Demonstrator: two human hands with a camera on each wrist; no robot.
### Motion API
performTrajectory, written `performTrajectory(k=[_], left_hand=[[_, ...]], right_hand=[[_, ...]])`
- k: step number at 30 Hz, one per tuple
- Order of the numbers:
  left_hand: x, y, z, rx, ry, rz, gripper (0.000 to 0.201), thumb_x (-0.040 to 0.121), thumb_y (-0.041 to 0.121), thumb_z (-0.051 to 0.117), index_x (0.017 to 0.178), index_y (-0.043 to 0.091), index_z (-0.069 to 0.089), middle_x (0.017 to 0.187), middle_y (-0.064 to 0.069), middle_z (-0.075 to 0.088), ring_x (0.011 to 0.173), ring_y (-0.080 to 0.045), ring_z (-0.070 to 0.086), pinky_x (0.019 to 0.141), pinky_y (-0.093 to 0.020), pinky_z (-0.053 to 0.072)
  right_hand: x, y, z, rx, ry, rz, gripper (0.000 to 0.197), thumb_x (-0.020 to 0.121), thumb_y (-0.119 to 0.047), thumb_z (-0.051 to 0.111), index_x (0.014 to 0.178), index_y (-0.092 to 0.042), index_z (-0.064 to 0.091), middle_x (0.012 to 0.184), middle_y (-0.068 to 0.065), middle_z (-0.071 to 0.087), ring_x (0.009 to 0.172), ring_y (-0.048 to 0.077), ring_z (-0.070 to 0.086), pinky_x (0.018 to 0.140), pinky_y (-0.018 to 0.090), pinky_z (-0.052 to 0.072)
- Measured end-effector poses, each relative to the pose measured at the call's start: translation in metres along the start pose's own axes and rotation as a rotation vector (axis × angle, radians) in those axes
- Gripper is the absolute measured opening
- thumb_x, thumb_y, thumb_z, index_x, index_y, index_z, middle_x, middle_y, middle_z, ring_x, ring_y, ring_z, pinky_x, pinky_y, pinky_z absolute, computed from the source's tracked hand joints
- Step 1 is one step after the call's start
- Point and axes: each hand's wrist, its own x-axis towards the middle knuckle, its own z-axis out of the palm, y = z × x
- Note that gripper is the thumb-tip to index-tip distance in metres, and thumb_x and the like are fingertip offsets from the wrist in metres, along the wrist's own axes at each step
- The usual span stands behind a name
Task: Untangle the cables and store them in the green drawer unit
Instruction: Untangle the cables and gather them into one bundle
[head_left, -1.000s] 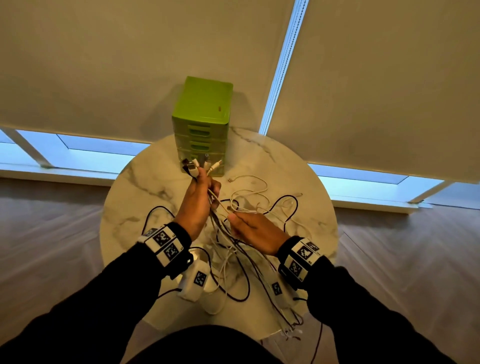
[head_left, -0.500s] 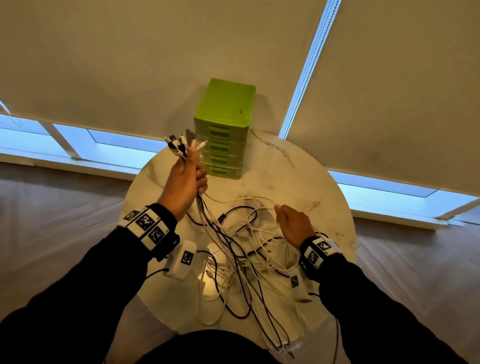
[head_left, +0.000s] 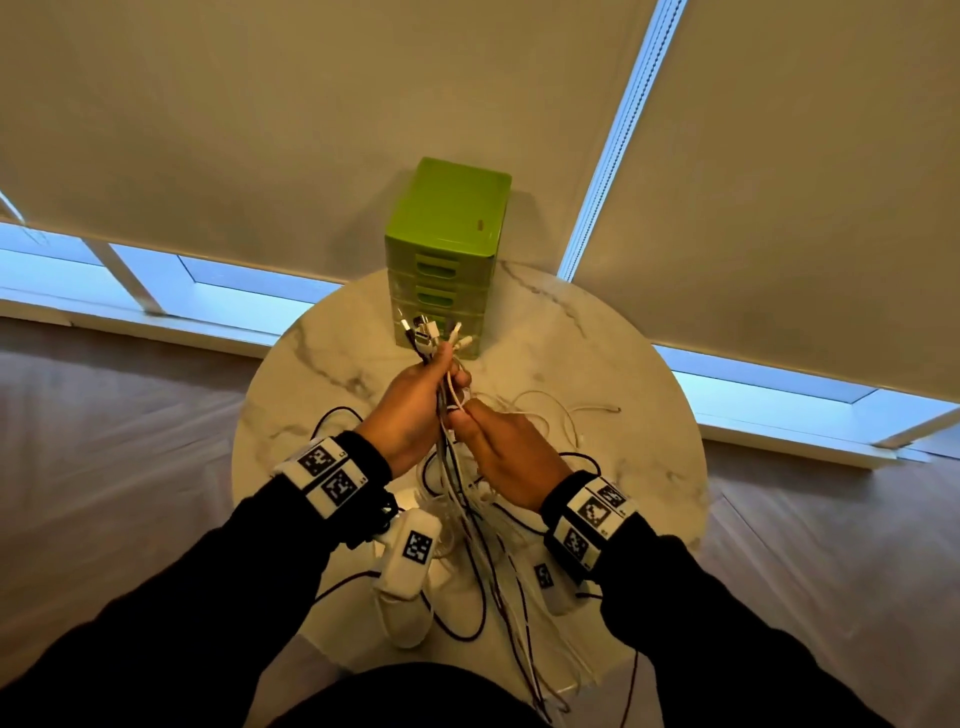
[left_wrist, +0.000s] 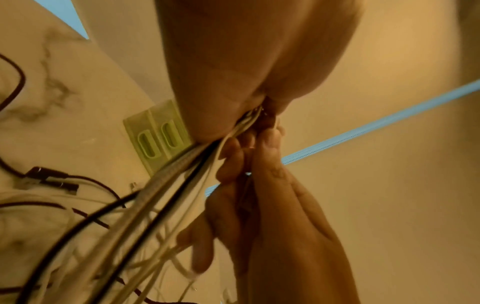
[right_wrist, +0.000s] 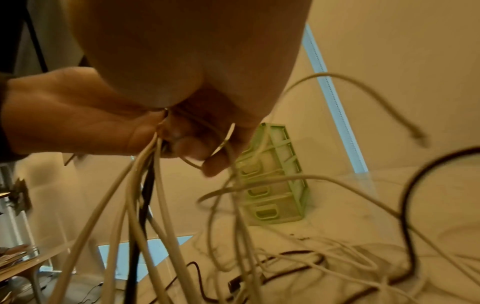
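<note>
The green drawer unit (head_left: 452, 218) stands at the far edge of the round marble table (head_left: 597, 364), all its drawers pushed in. My left hand (head_left: 415, 400) grips a bundle of white and black cables (head_left: 451, 467) in a fist, with the plug ends (head_left: 428, 335) sticking up in front of the lowest drawers. Just below that fist, my right hand (head_left: 498, 452) pinches a thin white cable (right_wrist: 226, 144) of the bundle. The rest of the bundle (left_wrist: 166, 185) hangs down to a tangle (head_left: 545, 410) on the table.
Loose white and black loops spread across the table's middle and right, and some strands trail over its near edge (head_left: 524, 675). Closed roller blinds (head_left: 260, 130) hang behind the drawer unit. Wooden floor surrounds the table.
My left hand has come down and right from its raised position, back in front of the drawer unit. My right hand has left the table tangle and risen to the bundle below the left fist.
</note>
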Motion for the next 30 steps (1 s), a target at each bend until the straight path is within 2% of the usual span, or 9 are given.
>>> performTrajectory(k=[6,8,10,14,17,22,24,27,30], left_hand=[[0.0,0.016,-0.006,-0.19,0.077,0.173,0.036,0.107,0.04,0.039,0.079,0.019,0.045,0.055,0.008,0.041,0.057,-0.015,0.051,0.06,-0.029,0.043],[0.0,0.033,-0.012,-0.276,0.096,0.244,0.036,0.107,0.041,0.04,0.078,0.02,0.045,0.054,0.008,0.037,0.052,-0.013,0.047,0.06,-0.031,0.05],[0.0,0.054,-0.019,-0.297,0.104,0.306,0.037,0.107,0.042,0.039,0.075,0.022,0.043,0.053,0.008,0.034,0.047,-0.01,0.038,0.056,-0.029,0.048],[0.0,0.072,-0.039,-0.142,0.176,0.415,0.038,0.108,0.042,0.036,0.076,0.024,0.041,0.055,0.009,0.032,0.044,-0.007,0.027,0.049,-0.023,0.033],[0.002,0.056,-0.045,0.076,0.201,0.491,0.036,0.11,0.038,0.033,0.077,0.027,0.04,0.055,0.011,0.033,0.047,-0.005,0.027,0.052,-0.024,0.028],[-0.003,0.013,-0.034,0.309,0.096,0.363,0.037,0.107,0.046,0.036,0.078,0.025,0.046,0.059,0.015,0.031,0.055,-0.006,0.027,0.057,-0.028,0.024],[-0.006,0.003,-0.024,0.307,0.058,0.27,0.035,0.108,0.042,0.037,0.089,0.016,0.051,0.059,0.015,0.032,0.053,-0.005,0.028,0.057,-0.028,0.024],[-0.01,0.0,-0.013,0.291,0.008,0.223,0.03,0.107,0.04,0.041,0.084,0.022,0.045,0.059,0.012,0.032,0.054,-0.008,0.028,0.056,-0.029,0.023],[-0.012,0.004,-0.011,0.283,0.04,0.216,0.027,0.105,0.041,0.048,0.091,0.02,0.058,0.065,0.007,0.048,0.066,-0.013,0.045,0.062,-0.028,0.037]], right_hand=[[-0.017,0.037,-0.005,0.159,-0.249,0.124,0.055,0.106,-0.052,0.025,0.078,-0.014,0.055,0.067,0.003,0.061,0.064,0.02,0.058,0.076,0.043,0.05],[-0.026,0.051,-0.004,0.052,-0.433,0.205,0.055,0.105,-0.055,0.024,0.071,-0.024,0.053,0.068,-0.003,0.06,0.065,0.014,0.057,0.083,0.038,0.049],[-0.04,0.07,-0.002,-0.001,-0.478,0.297,0.052,0.102,-0.061,0.024,0.067,-0.031,0.049,0.066,-0.008,0.055,0.064,0.009,0.052,0.087,0.039,0.048],[-0.048,0.101,-0.008,-0.017,-0.295,0.396,0.044,0.099,-0.064,0.028,0.076,-0.037,0.053,0.072,-0.008,0.059,0.07,0.016,0.057,0.086,0.045,0.052],[-0.028,0.101,-0.017,-0.143,-0.063,0.353,0.046,0.097,-0.068,0.024,0.081,-0.035,0.051,0.075,-0.002,0.063,0.076,0.029,0.064,0.074,0.042,0.05],[0.012,0.043,-0.028,0.011,0.289,0.226,0.034,0.106,-0.04,0.038,0.077,-0.024,0.045,0.064,0.001,0.053,0.062,0.027,0.05,0.063,0.04,0.039],[0.021,0.012,-0.026,0.011,0.261,0.111,0.031,0.107,-0.039,0.038,0.082,-0.022,0.047,0.064,0.002,0.054,0.06,0.025,0.05,0.061,0.041,0.041],[0.026,-0.015,-0.019,-0.103,0.128,-0.032,0.029,0.107,-0.043,0.032,0.095,-0.024,0.051,0.072,-0.001,0.061,0.063,0.022,0.056,0.06,0.044,0.047],[0.025,-0.022,-0.02,-0.114,0.03,-0.116,0.026,0.108,-0.043,0.031,0.109,-0.028,0.052,0.087,-0.007,0.067,0.07,0.018,0.06,0.062,0.041,0.049]])
